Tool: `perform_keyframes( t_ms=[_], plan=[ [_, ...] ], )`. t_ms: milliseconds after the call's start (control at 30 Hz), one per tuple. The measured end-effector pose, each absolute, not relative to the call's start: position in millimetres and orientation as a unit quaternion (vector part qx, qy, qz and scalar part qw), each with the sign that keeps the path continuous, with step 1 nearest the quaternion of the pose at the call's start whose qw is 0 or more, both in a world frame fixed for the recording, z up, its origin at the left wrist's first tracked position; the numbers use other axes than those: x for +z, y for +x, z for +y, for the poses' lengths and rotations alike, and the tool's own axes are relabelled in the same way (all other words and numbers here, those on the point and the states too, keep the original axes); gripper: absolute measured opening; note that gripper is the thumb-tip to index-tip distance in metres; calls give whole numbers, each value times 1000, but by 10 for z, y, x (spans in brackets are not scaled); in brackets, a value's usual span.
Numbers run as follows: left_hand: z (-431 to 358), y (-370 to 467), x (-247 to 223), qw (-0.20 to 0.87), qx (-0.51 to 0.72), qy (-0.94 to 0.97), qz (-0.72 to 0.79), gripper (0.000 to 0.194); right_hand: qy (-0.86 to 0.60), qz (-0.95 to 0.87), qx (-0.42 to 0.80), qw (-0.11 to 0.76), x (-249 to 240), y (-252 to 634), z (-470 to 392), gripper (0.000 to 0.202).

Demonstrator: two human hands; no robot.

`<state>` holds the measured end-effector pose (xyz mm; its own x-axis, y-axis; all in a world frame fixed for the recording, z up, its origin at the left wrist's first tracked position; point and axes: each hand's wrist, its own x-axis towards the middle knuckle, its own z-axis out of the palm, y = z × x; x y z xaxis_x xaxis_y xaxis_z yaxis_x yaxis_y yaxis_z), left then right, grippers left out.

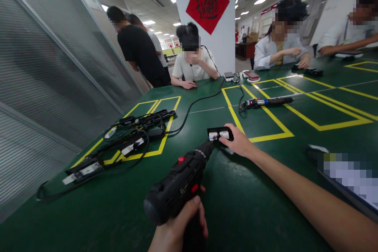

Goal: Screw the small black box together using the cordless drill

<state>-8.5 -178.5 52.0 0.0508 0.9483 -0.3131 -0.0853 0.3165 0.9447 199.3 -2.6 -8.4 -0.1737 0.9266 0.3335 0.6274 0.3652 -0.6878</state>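
In the lower middle of the head view, my left hand [186, 218] is wrapped round the handle of a black cordless drill [177, 185] with red buttons. The drill's nose points forward and to the right. Its tip meets a small black bracket [210, 130] with white blocks on it, though I cannot make out whether a screw sits there. My right hand [238, 141] comes in from the right and pinches the bracket's right end, thumb in front. The bracket is close to the green tabletop; its underside is hidden.
Black assemblies with cables [132, 138] lie in yellow-taped outlines at left. A pen-like tool [268, 102] lies to the right, beyond the bracket. A cable [195, 104] crosses the table. A blurred dark-edged item [321, 165] is near right. Several people are beyond the table.
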Motion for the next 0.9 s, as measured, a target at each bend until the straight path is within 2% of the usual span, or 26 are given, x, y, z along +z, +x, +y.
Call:
perform_keyframes(
  t_ms=[733,900],
  plan=[
    [-1815,-23,643,611,440,369,545,25,-524,-739,206,371,-82,1993,-29,40],
    [-1820,-27,639,607,444,371,544,30,-529,-736,206,369,-78,1991,-25,40]
  ],
)
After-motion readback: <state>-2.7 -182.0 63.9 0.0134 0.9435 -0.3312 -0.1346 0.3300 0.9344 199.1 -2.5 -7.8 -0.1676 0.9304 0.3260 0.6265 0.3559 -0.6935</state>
